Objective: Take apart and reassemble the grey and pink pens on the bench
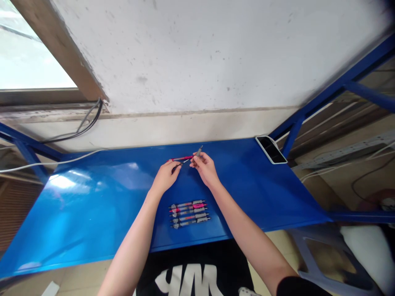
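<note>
We see a pink pen barrel (182, 158) held just above the tabletop (92, 197), close to the middle of its far edge. The left hand (166, 176) has its fingers pinched together on the near end of this barrel. The right hand (204, 166) meets it from the other side, its fingers closed on a gray pen piece (199, 151) that tilts up and away toward the wall (200, 53). A thin dark rod (182, 164) runs between the two hands; we cannot tell which hand holds it.

Nearer the front edge, between the two forearms, a row of pens (189, 213) lies flat, side by side and touching, all pointing the same way along the tabletop.

At the far right corner a phone (271, 149) lies face up with its screen dark, well apart from the hands. Past the far left corner, a black cable (80, 128) and a white cable (43, 163) trail along the wall below a window (27, 53). A blue frame (333, 88) rises beyond the right edge, and a pale plastic chair (311, 259) stands off the front right corner.
</note>
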The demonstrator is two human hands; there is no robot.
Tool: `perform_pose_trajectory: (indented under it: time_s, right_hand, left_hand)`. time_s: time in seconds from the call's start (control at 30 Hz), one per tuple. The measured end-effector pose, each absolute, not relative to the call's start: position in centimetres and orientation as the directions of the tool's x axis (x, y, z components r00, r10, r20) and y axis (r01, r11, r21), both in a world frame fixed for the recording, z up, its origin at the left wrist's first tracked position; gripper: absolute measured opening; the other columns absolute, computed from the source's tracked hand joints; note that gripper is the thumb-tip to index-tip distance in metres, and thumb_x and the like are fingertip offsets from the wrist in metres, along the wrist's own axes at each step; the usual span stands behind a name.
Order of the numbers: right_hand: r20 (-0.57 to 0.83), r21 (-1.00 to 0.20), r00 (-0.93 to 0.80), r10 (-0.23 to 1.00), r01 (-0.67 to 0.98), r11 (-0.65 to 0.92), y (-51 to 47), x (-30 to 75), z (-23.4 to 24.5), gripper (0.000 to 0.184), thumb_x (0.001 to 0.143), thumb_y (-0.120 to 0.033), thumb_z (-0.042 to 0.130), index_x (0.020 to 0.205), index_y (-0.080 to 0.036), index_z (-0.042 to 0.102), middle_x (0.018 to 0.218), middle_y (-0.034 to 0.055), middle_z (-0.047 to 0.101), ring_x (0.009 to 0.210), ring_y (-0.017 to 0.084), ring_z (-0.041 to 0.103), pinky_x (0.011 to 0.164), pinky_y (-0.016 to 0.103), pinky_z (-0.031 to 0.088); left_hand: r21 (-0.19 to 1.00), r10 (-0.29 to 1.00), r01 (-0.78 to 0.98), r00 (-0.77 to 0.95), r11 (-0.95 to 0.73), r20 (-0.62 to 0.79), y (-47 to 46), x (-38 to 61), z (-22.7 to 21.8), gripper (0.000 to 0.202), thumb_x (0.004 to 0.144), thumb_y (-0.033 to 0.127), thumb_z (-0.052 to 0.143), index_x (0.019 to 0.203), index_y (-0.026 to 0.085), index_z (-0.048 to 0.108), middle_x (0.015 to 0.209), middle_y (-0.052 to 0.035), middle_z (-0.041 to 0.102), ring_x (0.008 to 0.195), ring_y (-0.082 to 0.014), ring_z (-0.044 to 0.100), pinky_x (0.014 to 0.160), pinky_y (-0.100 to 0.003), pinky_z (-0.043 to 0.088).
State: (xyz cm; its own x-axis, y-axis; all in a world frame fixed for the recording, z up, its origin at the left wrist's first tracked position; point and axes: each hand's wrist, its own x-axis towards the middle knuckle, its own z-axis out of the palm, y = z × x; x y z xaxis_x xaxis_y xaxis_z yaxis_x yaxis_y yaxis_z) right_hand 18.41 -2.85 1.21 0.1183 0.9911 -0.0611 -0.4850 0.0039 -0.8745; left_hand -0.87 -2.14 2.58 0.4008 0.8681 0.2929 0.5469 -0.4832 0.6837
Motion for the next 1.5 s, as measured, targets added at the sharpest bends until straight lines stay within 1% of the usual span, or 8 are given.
perform_pose_trajectory:
  time_s: [0.23, 0.33, 0.53, 0.73, 0.97, 1.13, 1.27, 1.5]
  right_hand:
    - [-0.099, -0.803, 0.056, 0.993, -0.594, -0.046, -3.04, 18.47, 1.50, 0.033, 0.071, -0.038, 0.092, 0.093, -0.024, 0.074, 0.076, -0.0021, 0.072, 0.062, 0.009, 0.063, 0.060, 0.022, 0.052]
    - [-0.117, -0.789, 0.046, 0.992, -0.612, -0.064, -3.04, 18.51, 1.53, 0.032, 0.070, -0.037, 0.092, 0.094, -0.024, 0.075, 0.076, -0.0023, 0.071, 0.061, 0.009, 0.062, 0.060, 0.023, 0.053]
    - [-0.137, -0.808, 0.051, 0.989, -0.584, -0.082, -2.95, 18.64, 1.33, 0.037, 0.071, -0.041, 0.090, 0.101, -0.024, 0.076, 0.085, 0.0005, 0.074, 0.071, 0.013, 0.069, 0.067, 0.027, 0.057]
    - [-0.124, -0.809, 0.060, 0.990, -0.584, -0.066, -2.91, 18.60, 1.07, 0.037, 0.073, -0.042, 0.090, 0.103, -0.024, 0.077, 0.087, 0.0007, 0.076, 0.072, 0.013, 0.069, 0.071, 0.027, 0.058]
    - [-0.135, -0.793, 0.044, 0.990, -0.604, -0.082, -2.93, 18.51, 1.19, 0.037, 0.071, -0.042, 0.091, 0.101, -0.024, 0.079, 0.085, 0.0004, 0.076, 0.072, 0.012, 0.068, 0.069, 0.025, 0.058]
    - [-0.139, -0.816, 0.058, 0.989, -0.572, -0.081, -2.90, 18.60, 1.04, 0.037, 0.073, -0.043, 0.089, 0.102, -0.024, 0.078, 0.085, 0.0010, 0.075, 0.071, 0.013, 0.068, 0.070, 0.027, 0.058]
    - [-0.133, -0.820, 0.059, 0.989, -0.568, -0.076, -2.90, 18.52, 0.95, 0.036, 0.072, -0.042, 0.090, 0.101, -0.023, 0.078, 0.083, 0.0005, 0.074, 0.070, 0.012, 0.067, 0.068, 0.026, 0.057]
    - [-0.120, -0.840, 0.054, 0.991, -0.538, -0.073, -2.94, 18.46, 0.98, 0.038, 0.072, -0.044, 0.089, 0.102, -0.023, 0.078, 0.085, 0.0018, 0.075, 0.074, 0.014, 0.070, 0.070, 0.027, 0.058]
  left_hand:
    - [0.681, 0.862, 0.541, 0.410, -0.493, 0.298, -2.19, -0.91, 2.65, 0.019, 0.099, 0.021, 0.056, 0.106, 0.019, 0.074, 0.105, -0.0085, 0.077, 0.098, -0.0237, 0.070, 0.094, -0.040, 0.055]
    - [0.684, 0.864, 0.541, 0.409, -0.490, 0.295, -2.19, -0.91, 2.62, 0.020, 0.099, 0.021, 0.056, 0.106, 0.019, 0.075, 0.105, -0.0083, 0.078, 0.098, -0.0235, 0.070, 0.094, -0.040, 0.055]
    - [0.676, 0.861, 0.545, 0.411, -0.496, 0.300, -2.17, -0.88, 2.55, 0.019, 0.099, 0.021, 0.057, 0.105, 0.019, 0.075, 0.101, -0.0082, 0.077, 0.095, -0.0231, 0.070, 0.093, -0.040, 0.055]
    - [0.689, 0.857, 0.518, 0.392, -0.507, 0.336, -2.11, -0.92, 2.50, 0.019, 0.099, 0.022, 0.058, 0.107, 0.019, 0.075, 0.105, -0.0092, 0.075, 0.096, -0.0220, 0.069, 0.091, -0.038, 0.056]
    - [0.701, 0.862, 0.516, 0.399, -0.492, 0.311, -2.20, -0.93, 2.62, 0.018, 0.098, 0.020, 0.059, 0.107, 0.018, 0.075, 0.105, -0.0092, 0.075, 0.096, -0.0217, 0.069, 0.091, -0.038, 0.056]
    - [0.697, 0.865, 0.525, 0.398, -0.488, 0.306, -2.29, -0.91, 2.79, 0.018, 0.098, 0.020, 0.059, 0.106, 0.019, 0.075, 0.102, -0.0086, 0.074, 0.093, -0.0215, 0.068, 0.088, -0.038, 0.055]
    - [0.699, 0.867, 0.527, 0.399, -0.484, 0.300, -2.33, -0.93, 2.78, 0.018, 0.098, 0.020, 0.059, 0.106, 0.019, 0.075, 0.101, -0.0083, 0.074, 0.092, -0.0212, 0.068, 0.089, -0.038, 0.055]
    - [0.685, 0.859, 0.530, 0.404, -0.500, 0.315, -2.22, -0.97, 2.42, 0.018, 0.098, 0.021, 0.059, 0.105, 0.020, 0.076, 0.099, -0.0076, 0.076, 0.090, -0.0217, 0.069, 0.090, -0.039, 0.056]
